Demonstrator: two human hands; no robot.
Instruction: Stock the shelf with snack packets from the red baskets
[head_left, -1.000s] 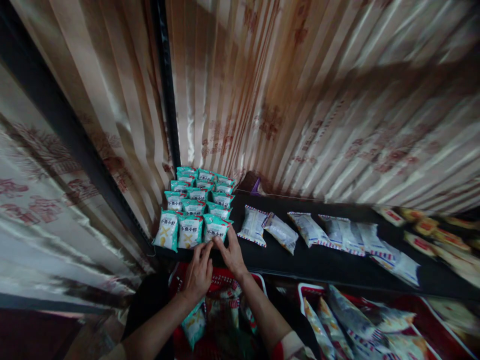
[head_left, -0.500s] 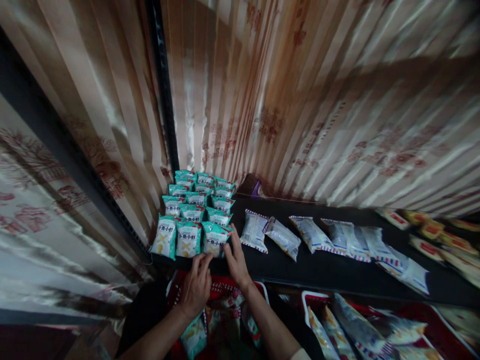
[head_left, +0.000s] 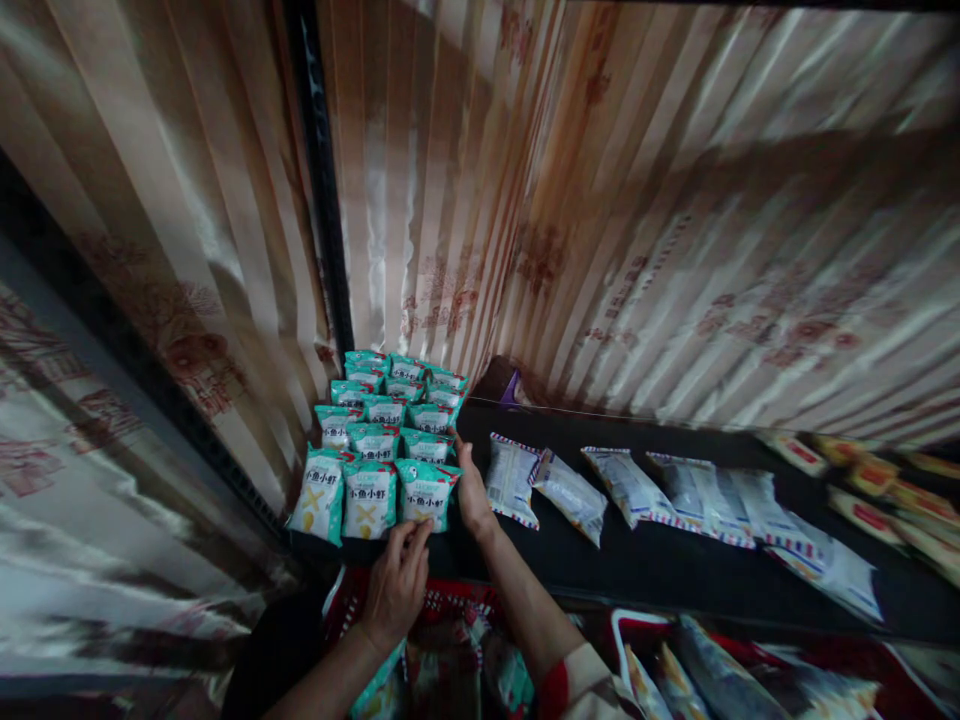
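Observation:
Small green-and-white snack bags [head_left: 369, 500] stand in three rows on a black shelf [head_left: 570, 560], in the left corner. At the foot of the front right snack bag [head_left: 424, 495], my left hand [head_left: 399, 585] has its bent fingers drawn together on the lower edge. My right hand [head_left: 472, 490] is held upright and flat along the right side of the rows, fingers stretched out and touching the bags' edges. Its far fingers are partly hidden by the bags.
White bags with striped ends [head_left: 514, 480] lie along the shelf to the right, with yellow-and-red packs [head_left: 874, 475] beyond. Below are a red basket [head_left: 442, 597] of snack bags and another red basket [head_left: 626, 625]. Curtains [head_left: 645, 250] and a dark metal post [head_left: 324, 180] border the shelf.
My right hand has slid back along the right side of the rows, away from the front bag. My left hand stays at that bag's lower edge. The view has shifted slightly.

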